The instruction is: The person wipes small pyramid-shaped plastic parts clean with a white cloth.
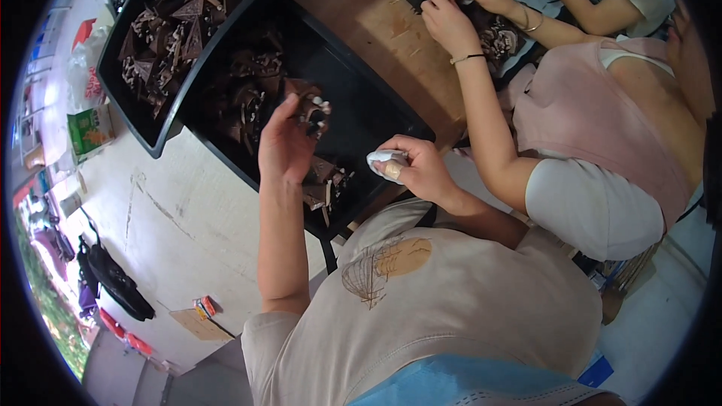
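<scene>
Holding, left hand (287, 139): one brown piece (312, 109) with pale and dark bits (its exact form too blurred to tell), raised above a black bin (350, 79). Right hand (425, 171): a bunched white cloth (387, 159), pinched narrow, at the bin's right near side, apart from the piece. Within the bin: loose brown pieces (244, 101), along the left and near end. Far left: second bin (167, 126), heaped with angular pieces (188, 11). Far: brown desk (376, 22). Right: co-worker (594, 128), at similar work. Step in hand, as judged: tending one piece singly, cloth at the ready. Next move calls for, probably, a steady left grip and a light touch of cloth around the small bits.
</scene>
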The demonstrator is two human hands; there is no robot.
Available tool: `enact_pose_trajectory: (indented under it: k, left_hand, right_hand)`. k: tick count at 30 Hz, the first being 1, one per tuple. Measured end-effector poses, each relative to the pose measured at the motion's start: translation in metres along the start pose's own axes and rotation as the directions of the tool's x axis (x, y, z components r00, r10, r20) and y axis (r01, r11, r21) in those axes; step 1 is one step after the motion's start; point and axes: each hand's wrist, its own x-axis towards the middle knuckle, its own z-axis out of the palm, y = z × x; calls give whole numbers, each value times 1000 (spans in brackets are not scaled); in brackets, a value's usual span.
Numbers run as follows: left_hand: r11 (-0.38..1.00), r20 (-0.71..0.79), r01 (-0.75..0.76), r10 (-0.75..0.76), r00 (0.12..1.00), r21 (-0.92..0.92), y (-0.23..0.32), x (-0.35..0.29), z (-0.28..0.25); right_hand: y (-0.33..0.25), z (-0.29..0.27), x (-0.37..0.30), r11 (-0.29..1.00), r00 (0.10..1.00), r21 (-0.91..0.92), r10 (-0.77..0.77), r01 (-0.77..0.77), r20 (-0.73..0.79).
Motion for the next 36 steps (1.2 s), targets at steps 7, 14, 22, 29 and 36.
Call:
enact_pose_trajectory:
  k: [7,14,22,29,36]
  left_hand:
    - [992,28,-120,118,993,49,2,8,33]
    - [997,122,6,-15,992,72,-6,22,59]
    - [999,177,12,-19,984,42,-8,23,60]
    - [1000,133,6,-4,991,-10,-3,24,67]
    - [998,91,-58,57,994,9,-2,17,56]
  right_hand:
    - [-9,4,-1,1000,997,-5,13,-13,73]
    - [-4,-6,-3,1000,1000,-25,-7,8,9]
    - [-5,-5,-1,1000,999,1,-3,3,51]
    - [-6,-9,-5,997,999,64,34,-36,25]
    - [4,-25,-14,995,994,-14,103,-103,-23]
